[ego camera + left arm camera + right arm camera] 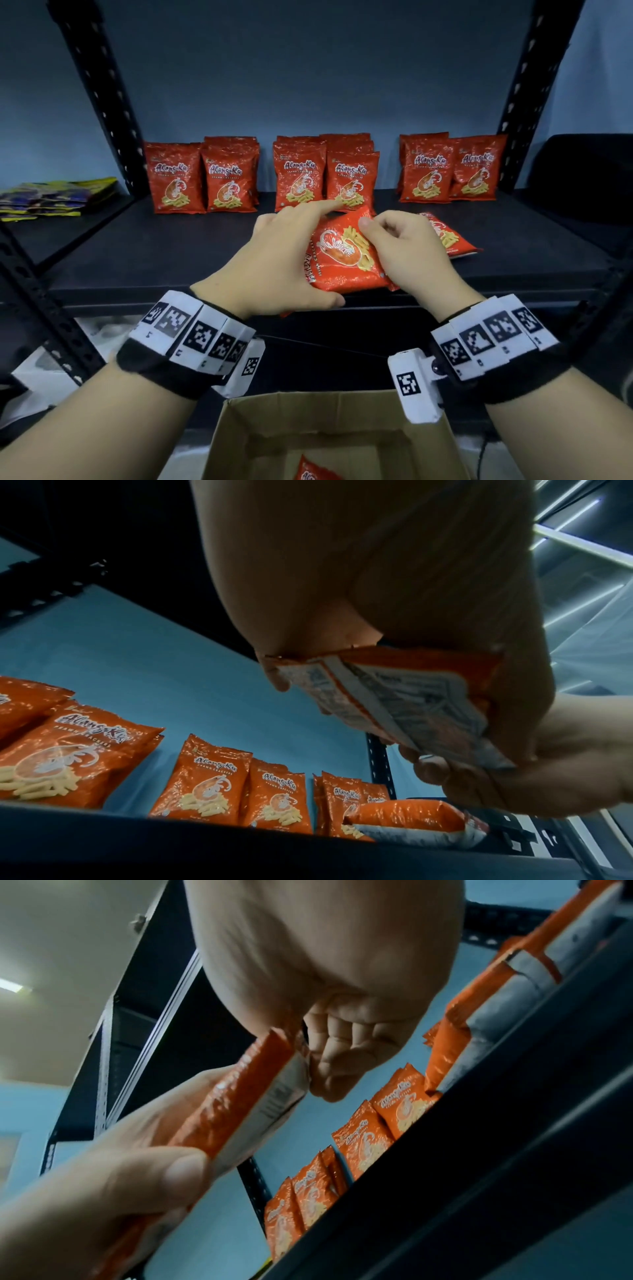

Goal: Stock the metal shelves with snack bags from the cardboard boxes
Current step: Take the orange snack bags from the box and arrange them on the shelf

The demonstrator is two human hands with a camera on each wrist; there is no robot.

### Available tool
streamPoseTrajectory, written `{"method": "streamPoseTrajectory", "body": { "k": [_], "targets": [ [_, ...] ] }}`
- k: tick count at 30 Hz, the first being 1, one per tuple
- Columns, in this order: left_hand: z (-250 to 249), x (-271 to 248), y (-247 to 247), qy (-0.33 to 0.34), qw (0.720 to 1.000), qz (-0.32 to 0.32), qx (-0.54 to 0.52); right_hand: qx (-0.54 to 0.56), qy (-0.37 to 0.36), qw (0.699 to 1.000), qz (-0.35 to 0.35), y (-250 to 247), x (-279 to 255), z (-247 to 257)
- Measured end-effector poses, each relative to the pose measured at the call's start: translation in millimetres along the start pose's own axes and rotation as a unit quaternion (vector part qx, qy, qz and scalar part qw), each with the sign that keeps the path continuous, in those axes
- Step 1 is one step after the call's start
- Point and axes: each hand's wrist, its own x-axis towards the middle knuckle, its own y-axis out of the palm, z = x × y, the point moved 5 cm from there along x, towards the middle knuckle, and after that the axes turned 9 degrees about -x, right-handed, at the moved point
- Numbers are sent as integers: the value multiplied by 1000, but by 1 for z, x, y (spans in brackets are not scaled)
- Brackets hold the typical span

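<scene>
Left hand (pixel 270 260) and right hand (pixel 407 253) both grip red snack bag (pixel 346 260) over shelf (pixel 171 246) front edge.

Flat stack of yellow-and-blue foil packets (pixel 51 198) far left of the grip; dark padded chair back (pixel 582 178) far right.

the shelf board (pixel 154 246) carries three pairs of upright snack bags (pixel 352 180) along its back edge: one toward the left, one at the middle, one toward the right. another bag (pixel 448 238) lies flat nearer the front edge, right of middle. just left of it, over the front edge, the left hand (pixel 274 260) and right hand (pixel 407 253) hold a held bag (pixel 342 257) between them. below the front edge stands an open cardboard box (pixel 239 421) with one bag (pixel 315 471) inside. a flat pile of packets (pixel 54 197) lies on the neighbouring shelf to the left.
</scene>
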Motion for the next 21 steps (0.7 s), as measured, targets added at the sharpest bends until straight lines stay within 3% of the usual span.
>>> {"method": "streamPoseTrajectory", "body": {
  "k": [3,5,7,8,11,16,21],
  "targets": [
    [5,-3,-6,-7,998,-59,-7,64,12,997,-27,-1,-2,-2],
    [14,-4,-11,-60,983,-150,-83,86,13,994,-60,-5,-4,-2],
    [25,-6,-11,-173,937,-235,-194,100,10,991,-88,-7,-6,0],
    [29,-6,-6,-228,907,-244,-256,104,5,990,-99,-8,-8,1],
    [31,-6,8,-282,846,-245,-382,95,-13,987,-129,-6,-13,6],
    [33,-8,7,-248,861,-299,-327,35,-56,980,-187,-5,-23,13],
    [32,-12,6,-235,887,-288,-274,7,-52,978,-204,-5,-24,11]
  ]
}}
